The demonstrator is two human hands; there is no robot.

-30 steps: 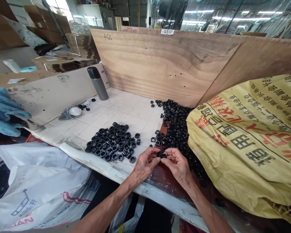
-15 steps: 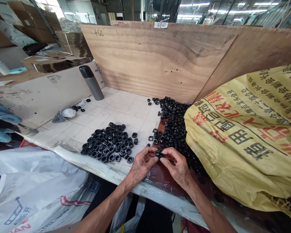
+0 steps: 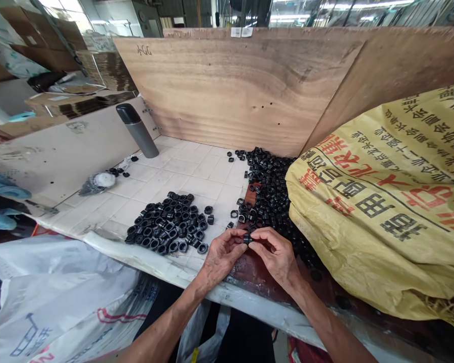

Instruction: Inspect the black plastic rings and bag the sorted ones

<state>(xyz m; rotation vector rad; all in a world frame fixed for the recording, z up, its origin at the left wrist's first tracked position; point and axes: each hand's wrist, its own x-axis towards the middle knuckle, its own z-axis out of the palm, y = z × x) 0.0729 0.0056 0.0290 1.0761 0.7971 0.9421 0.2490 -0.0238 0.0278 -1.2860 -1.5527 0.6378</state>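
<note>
A small black plastic ring (image 3: 247, 239) is pinched between the fingertips of both hands, above the table's front part. My left hand (image 3: 224, 254) closes on its left side, thumb against forefinger. From the right, my right hand (image 3: 275, 254) grips the same piece with thumb and forefinger. The fingertips cover much of it, so finer detail is hidden. To the left lies a loose group of similar black rings (image 3: 170, 222), many with their openings facing up. Just beyond my hands, a bigger heap of black rings (image 3: 268, 186) spreads along the yellow sack.
A bulging yellow woven sack (image 3: 386, 201) covers the right side. A grey flask (image 3: 143, 135) stands at the back left, near a clear bag of small parts (image 3: 97, 182). Wooden boards (image 3: 227, 91) wall off the back. A white sack (image 3: 60, 292) hangs at the front left.
Both hands keep hold of the black ring and their fingers have shifted slightly on it. The camera view has moved a little; the piles look unchanged.
</note>
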